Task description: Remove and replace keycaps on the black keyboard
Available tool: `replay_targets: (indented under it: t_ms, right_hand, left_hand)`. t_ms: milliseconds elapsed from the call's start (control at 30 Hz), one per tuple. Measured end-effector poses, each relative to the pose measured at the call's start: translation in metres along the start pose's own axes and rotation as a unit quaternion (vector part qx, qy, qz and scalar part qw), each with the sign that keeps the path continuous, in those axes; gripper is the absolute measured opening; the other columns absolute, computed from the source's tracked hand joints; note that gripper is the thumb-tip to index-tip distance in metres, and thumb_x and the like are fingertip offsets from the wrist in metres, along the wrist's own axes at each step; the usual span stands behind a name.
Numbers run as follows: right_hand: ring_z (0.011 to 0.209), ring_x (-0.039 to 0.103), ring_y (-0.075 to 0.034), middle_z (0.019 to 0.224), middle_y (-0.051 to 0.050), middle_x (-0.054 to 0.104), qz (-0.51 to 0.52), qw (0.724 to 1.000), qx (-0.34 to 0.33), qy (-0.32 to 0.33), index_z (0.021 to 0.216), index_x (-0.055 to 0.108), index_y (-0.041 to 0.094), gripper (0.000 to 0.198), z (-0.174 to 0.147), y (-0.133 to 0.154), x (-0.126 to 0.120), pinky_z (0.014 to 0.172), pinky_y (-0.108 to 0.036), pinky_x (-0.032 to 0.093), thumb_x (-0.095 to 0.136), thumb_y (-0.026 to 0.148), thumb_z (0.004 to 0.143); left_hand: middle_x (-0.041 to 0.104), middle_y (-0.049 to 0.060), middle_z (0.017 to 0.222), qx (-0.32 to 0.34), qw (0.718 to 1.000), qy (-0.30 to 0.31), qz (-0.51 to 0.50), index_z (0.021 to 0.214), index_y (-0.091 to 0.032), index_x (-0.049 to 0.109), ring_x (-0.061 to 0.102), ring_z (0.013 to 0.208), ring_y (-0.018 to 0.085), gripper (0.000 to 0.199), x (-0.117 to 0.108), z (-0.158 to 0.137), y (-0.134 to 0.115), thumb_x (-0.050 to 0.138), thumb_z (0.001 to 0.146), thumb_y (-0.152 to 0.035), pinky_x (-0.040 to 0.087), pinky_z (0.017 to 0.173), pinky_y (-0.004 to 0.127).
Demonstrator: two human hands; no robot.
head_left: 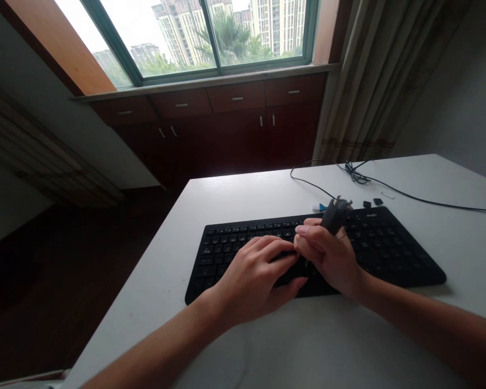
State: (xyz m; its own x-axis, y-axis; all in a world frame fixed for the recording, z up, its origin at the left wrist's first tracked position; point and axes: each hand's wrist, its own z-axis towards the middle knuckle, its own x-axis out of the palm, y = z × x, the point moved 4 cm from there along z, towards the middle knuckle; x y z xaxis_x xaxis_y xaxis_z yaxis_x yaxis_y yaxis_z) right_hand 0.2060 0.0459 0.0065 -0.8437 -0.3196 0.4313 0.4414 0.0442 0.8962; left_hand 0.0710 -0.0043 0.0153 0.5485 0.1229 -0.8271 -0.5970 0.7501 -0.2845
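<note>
A black keyboard point(392, 243) with a number pad lies on the white table. My right hand point(332, 256) is closed round a dark-handled multi-tool point(335, 215), held upright above the middle of the keys. Metal pieces stick out at its top end, and a thin metal tip shows below my fist. My left hand point(259, 275) rests over the keys just to the left, fingers stretched out and thumb apart. Its fingertips meet the right hand's fingers. The keys under both hands are hidden, so what the tip touches I cannot tell.
Behind the keyboard lie two small black pieces point(372, 203), a thin bent metal wire point(387, 195) and a blue-and-white brush point(319, 207). A black cable point(417, 199) with a bundled loop runs across the back of the white table point(154, 265). Cabinets point(222, 135) stand beneath the window.
</note>
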Motion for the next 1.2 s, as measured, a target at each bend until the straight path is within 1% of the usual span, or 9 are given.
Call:
replay_targets:
  t_ms: [133,333,400,467,533,633,933,1067,1200]
  right_hand:
    - [0.045,0.027,-0.008,0.045,0.007,0.033,-0.047,0.999,0.0,0.009,0.05,0.036,0.022,0.047,0.0,0.0,0.005,0.047,-0.029,0.023,0.068,0.029,0.084]
    - [0.05,0.028,-0.008,0.054,0.007,0.032,-0.133,0.989,-0.062,-0.004,0.056,0.038,0.021,0.045,-0.009,0.002,0.003,0.047,-0.027,0.024,0.064,0.031,0.091]
    - [0.051,0.029,-0.008,0.054,0.006,0.033,-0.169,0.984,-0.064,0.008,0.056,0.038,0.021,0.045,-0.008,0.004,0.004,0.047,-0.026,0.024,0.062,0.032,0.092]
    - [0.05,0.028,-0.008,0.053,0.006,0.033,-0.189,0.98,-0.048,0.031,0.055,0.038,0.021,0.045,-0.004,0.006,0.006,0.046,-0.026,0.023,0.062,0.033,0.091]
    - [0.048,0.027,-0.008,0.051,0.007,0.033,-0.186,0.981,-0.022,0.044,0.055,0.037,0.022,0.045,0.001,0.006,0.008,0.044,-0.026,0.022,0.064,0.034,0.089]
    - [0.047,0.027,-0.007,0.049,0.007,0.034,-0.176,0.984,-0.005,0.031,0.055,0.037,0.022,0.045,0.006,0.006,0.008,0.044,-0.026,0.022,0.065,0.034,0.088]
    - [0.049,0.031,-0.009,0.051,0.006,0.036,-0.208,0.978,-0.031,0.01,0.055,0.038,0.021,0.046,0.002,0.005,0.004,0.047,-0.027,0.026,0.063,0.037,0.091]
    - [0.047,0.029,-0.008,0.048,0.007,0.035,-0.173,0.985,-0.007,-0.001,0.055,0.037,0.022,0.048,0.005,0.005,0.0,0.046,-0.027,0.025,0.067,0.039,0.088]
    - [0.044,0.028,-0.007,0.046,0.008,0.035,-0.133,0.991,0.007,0.019,0.055,0.039,0.022,0.046,0.005,0.004,0.002,0.045,-0.027,0.023,0.068,0.036,0.087]
  left_hand:
    - [0.072,0.006,0.12,-0.009,1.0,0.0,-0.002,0.107,-0.019,0.072,0.068,0.106,0.023,0.017,0.001,0.0,0.002,0.066,0.096,-0.029,0.058,0.095,0.041]
    - [0.073,0.007,0.119,-0.01,1.0,-0.01,0.008,0.111,-0.02,0.073,0.068,0.107,0.025,0.022,0.001,0.0,0.001,0.069,0.095,-0.034,0.059,0.094,0.043]
    - [0.074,0.007,0.117,-0.014,1.0,-0.013,0.015,0.109,-0.02,0.074,0.069,0.105,0.025,0.02,0.001,0.001,0.0,0.068,0.095,-0.034,0.059,0.092,0.043]
    - [0.074,0.008,0.116,-0.017,1.0,-0.014,0.019,0.108,-0.02,0.075,0.069,0.103,0.025,0.019,0.001,0.001,0.0,0.067,0.096,-0.033,0.06,0.091,0.043]
    - [0.074,0.007,0.116,-0.018,1.0,-0.017,0.016,0.109,-0.021,0.075,0.069,0.103,0.025,0.02,0.002,0.001,0.001,0.067,0.096,-0.033,0.059,0.091,0.044]
    - [0.074,0.006,0.117,-0.022,1.0,-0.021,0.004,0.112,-0.021,0.074,0.069,0.106,0.025,0.021,0.003,0.001,0.002,0.067,0.096,-0.033,0.059,0.094,0.044]
    - [0.074,0.007,0.115,-0.027,0.999,-0.024,0.001,0.11,-0.021,0.075,0.069,0.104,0.024,0.02,0.003,0.001,0.001,0.068,0.096,-0.034,0.059,0.093,0.043]
    - [0.074,0.007,0.114,-0.029,0.999,-0.031,0.005,0.106,-0.02,0.075,0.069,0.101,0.023,0.017,0.003,0.001,0.001,0.069,0.096,-0.032,0.06,0.09,0.041]
    - [0.074,0.006,0.112,-0.036,0.999,-0.031,-0.004,0.102,-0.02,0.076,0.068,0.1,0.023,0.013,0.003,0.001,0.001,0.069,0.095,-0.029,0.06,0.089,0.04]
